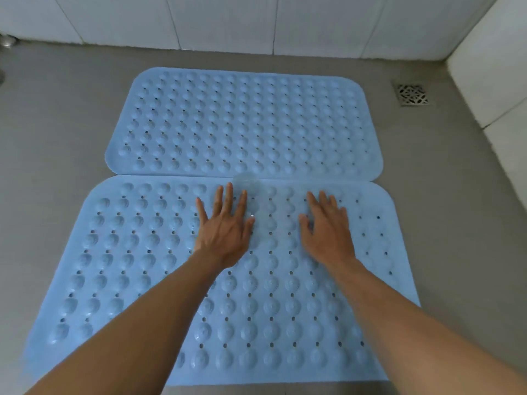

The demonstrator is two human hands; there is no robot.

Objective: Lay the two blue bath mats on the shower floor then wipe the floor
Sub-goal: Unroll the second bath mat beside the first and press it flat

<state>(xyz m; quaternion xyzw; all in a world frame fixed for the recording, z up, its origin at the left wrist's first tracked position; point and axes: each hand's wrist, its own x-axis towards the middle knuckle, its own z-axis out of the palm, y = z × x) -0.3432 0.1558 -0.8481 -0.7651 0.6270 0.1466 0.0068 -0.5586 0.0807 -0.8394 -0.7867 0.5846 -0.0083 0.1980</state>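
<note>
Two light blue bath mats with raised bumps and small holes lie flat on the grey shower floor (57,115). The far mat (245,121) sits near the back wall. The near mat (137,269) lies right in front of it, their long edges touching. My left hand (225,226) rests palm down with spread straight fingers on the near mat's upper middle. My right hand (328,226) lies flat on the same mat a little to the right. Neither hand holds anything.
A square metal floor drain (413,94) sits at the back right. White tiled walls (228,21) run along the back, and a white tiled ledge (493,81) stands on the right. A metal fitting (7,41) shows at the far left edge.
</note>
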